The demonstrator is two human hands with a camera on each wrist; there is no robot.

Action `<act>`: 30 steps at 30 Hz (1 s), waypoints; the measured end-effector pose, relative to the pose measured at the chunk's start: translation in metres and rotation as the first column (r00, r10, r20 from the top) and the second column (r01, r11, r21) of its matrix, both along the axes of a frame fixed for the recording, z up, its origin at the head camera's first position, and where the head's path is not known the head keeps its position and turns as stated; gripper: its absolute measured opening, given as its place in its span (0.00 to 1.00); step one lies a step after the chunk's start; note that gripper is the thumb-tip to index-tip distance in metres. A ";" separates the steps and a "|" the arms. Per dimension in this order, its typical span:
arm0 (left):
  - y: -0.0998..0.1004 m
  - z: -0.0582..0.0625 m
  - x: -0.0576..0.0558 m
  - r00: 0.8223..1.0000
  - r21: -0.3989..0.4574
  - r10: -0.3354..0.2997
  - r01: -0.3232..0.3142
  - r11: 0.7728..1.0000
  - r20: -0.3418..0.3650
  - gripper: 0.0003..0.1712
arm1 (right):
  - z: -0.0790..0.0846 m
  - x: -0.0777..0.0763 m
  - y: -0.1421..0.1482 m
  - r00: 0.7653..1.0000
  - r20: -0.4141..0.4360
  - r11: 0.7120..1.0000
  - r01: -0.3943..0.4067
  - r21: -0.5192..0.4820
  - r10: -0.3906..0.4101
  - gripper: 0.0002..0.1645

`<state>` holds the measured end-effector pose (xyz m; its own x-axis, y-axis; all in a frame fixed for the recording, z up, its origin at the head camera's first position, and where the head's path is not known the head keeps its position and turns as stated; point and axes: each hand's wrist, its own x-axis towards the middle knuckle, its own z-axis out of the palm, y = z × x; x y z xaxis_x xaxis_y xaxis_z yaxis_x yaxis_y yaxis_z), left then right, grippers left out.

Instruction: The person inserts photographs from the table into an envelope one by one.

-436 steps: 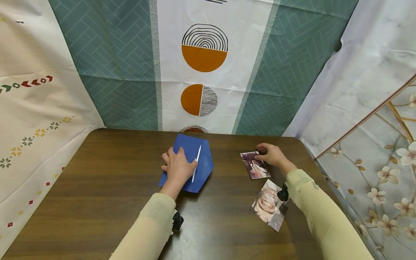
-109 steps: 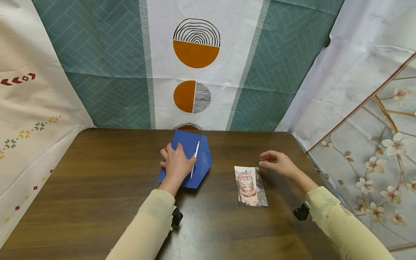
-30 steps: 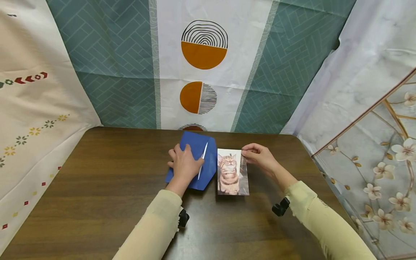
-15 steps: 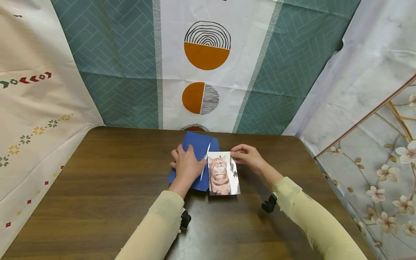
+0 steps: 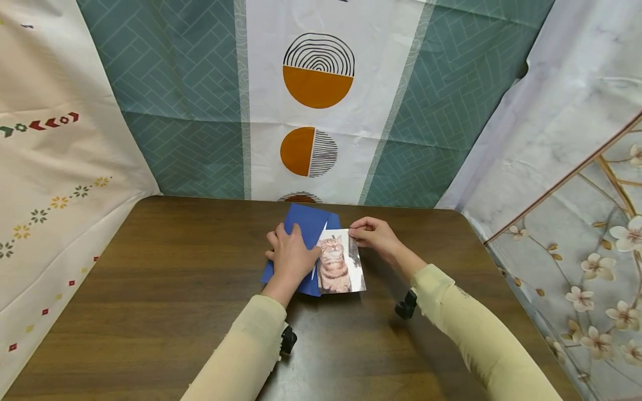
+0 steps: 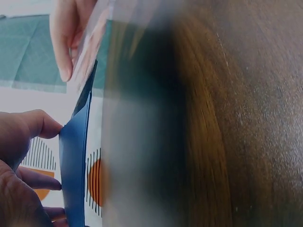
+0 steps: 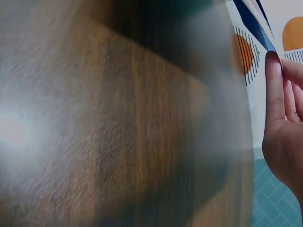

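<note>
A blue envelope [image 5: 307,223] lies on the brown table, its flap side to the right and a white-lined opening along the flap's base. My left hand [image 5: 291,257] rests on it with fingers spread and thumb at the opening's edge. In the left wrist view, the thumb and fingertips touch the envelope [image 6: 74,161]. My right hand [image 5: 375,236] pinches the upper right corner of a glossy cat photo [image 5: 333,267]. The photo covers most of the flap, its left edge at the opening beside my left thumb. I cannot tell whether that edge is inside.
The wooden table [image 5: 190,312] extends around both hands. A patterned curtain [image 5: 316,111] hangs behind its far edge, with cloths along the left and right sides. A black wrist camera [image 5: 406,305] sits under the right sleeve.
The purple-toned photo seen earliest is no longer in view. My right hand has picked up the cat photo and carried it left onto the envelope's flap. My left hand stays on the envelope.
</note>
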<state>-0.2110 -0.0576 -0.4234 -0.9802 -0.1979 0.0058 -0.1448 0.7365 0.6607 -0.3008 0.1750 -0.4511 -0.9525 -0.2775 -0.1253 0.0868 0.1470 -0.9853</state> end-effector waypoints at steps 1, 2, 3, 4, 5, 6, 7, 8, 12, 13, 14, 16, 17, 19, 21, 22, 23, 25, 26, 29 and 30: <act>0.000 0.000 0.000 1.000 0.001 -0.001 0.001 1.000 0.000 0.47 | 0.000 -0.001 -0.001 1.000 -0.003 1.000 0.006 -0.011 -0.006 0.06; 0.001 0.000 0.001 1.000 0.002 -0.001 0.001 1.000 0.001 0.47 | 0.000 -0.001 -0.003 1.000 -0.005 1.000 0.013 -0.024 -0.013 0.06; 0.001 0.000 0.001 1.000 0.003 -0.002 0.002 1.000 0.001 0.47 | -0.001 -0.002 -0.004 1.000 -0.007 0.999 0.022 -0.035 -0.023 0.05; 0.001 0.000 0.001 1.000 0.004 -0.002 0.002 1.000 0.002 0.47 | -0.001 -0.002 -0.006 1.000 -0.008 0.999 0.029 -0.043 -0.029 0.05; 0.001 0.000 0.001 1.000 0.005 -0.003 0.003 1.000 0.004 0.47 | -0.001 -0.002 -0.007 0.999 -0.009 0.998 0.035 -0.050 -0.035 0.05; 0.002 0.000 0.002 1.000 0.006 -0.003 0.003 1.000 0.006 0.47 | -0.002 -0.002 -0.009 0.999 -0.009 0.998 0.040 -0.056 -0.040 0.05; 0.002 0.000 0.002 1.000 0.005 -0.003 0.003 1.000 0.008 0.46 | -0.003 -0.002 -0.011 0.999 -0.009 0.997 0.044 -0.062 -0.045 0.05; 0.002 0.000 0.002 1.000 0.004 -0.003 0.003 1.000 0.010 0.46 | -0.004 -0.002 -0.013 0.999 -0.009 0.996 0.049 -0.068 -0.050 0.06; 0.003 0.000 0.002 1.000 0.001 -0.004 0.004 1.000 0.013 0.46 | -0.006 0.000 -0.023 0.997 -0.028 0.992 0.073 -0.104 -0.077 0.06; 0.004 0.000 0.001 1.000 -0.001 -0.004 0.004 1.000 0.013 0.46 | -0.006 0.000 -0.025 0.996 -0.036 0.990 0.080 -0.117 -0.085 0.07; 0.004 0.000 0.001 1.000 -0.002 -0.003 0.003 1.000 0.013 0.47 | -0.007 0.000 -0.027 0.995 -0.044 0.988 0.085 -0.127 -0.092 0.07; 0.005 0.000 0.000 1.000 -0.003 0.001 -0.001 1.000 0.014 0.47 | -0.008 0.000 -0.032 0.993 -0.057 0.986 0.095 -0.140 -0.103 0.09; 0.005 0.000 0.000 1.000 -0.004 0.002 -0.002 1.000 0.015 0.47 | -0.008 0.000 -0.034 0.992 -0.061 0.985 0.096 -0.143 -0.106 0.11; 0.004 0.000 0.000 1.000 -0.003 0.005 -0.005 1.000 0.018 0.48 | -0.009 0.001 -0.038 0.992 -0.066 0.985 0.099 -0.141 -0.109 0.14; 0.004 0.000 0.000 1.000 -0.004 0.007 -0.007 1.000 0.021 0.49 | -0.009 0.002 -0.040 0.992 -0.068 0.986 0.096 -0.135 -0.106 0.16; 0.004 0.000 0.000 1.000 -0.005 0.007 -0.007 1.000 0.023 0.49 | -0.009 0.003 -0.041 0.992 -0.071 0.987 0.091 -0.130 -0.100 0.16; 0.004 0.000 -0.001 1.000 -0.005 0.008 -0.008 1.000 0.023 0.49 | -0.009 0.003 -0.041 0.993 -0.074 0.989 0.083 -0.125 -0.093 0.17; 0.003 0.000 -0.001 1.000 -0.004 0.010 -0.009 1.000 0.022 0.49 | -0.008 0.004 -0.041 0.994 -0.085 0.992 0.062 -0.106 -0.071 0.17; 0.003 0.000 -0.001 1.000 -0.005 0.009 -0.009 1.000 0.020 0.49 | -0.008 0.004 -0.040 0.994 -0.092 0.994 0.047 -0.094 -0.056 0.16; 0.002 0.000 -0.001 1.000 -0.002 0.008 -0.008 1.000 0.017 0.48 | -0.005 0.005 -0.037 0.995 -0.103 0.999 0.011 -0.046 -0.016 0.16; 0.001 0.000 -0.001 1.000 -0.002 0.007 -0.007 1.000 0.017 0.48 | -0.004 0.005 -0.036 0.995 -0.105 1.000 0.000 -0.029 -0.003 0.16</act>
<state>-0.2117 -0.0563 -0.4236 -0.9787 -0.2050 -0.0104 -0.1613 0.7365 0.6569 -0.2961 0.1394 -0.4555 -0.9603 -0.2785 -0.0168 -0.0168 0.1179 -0.9929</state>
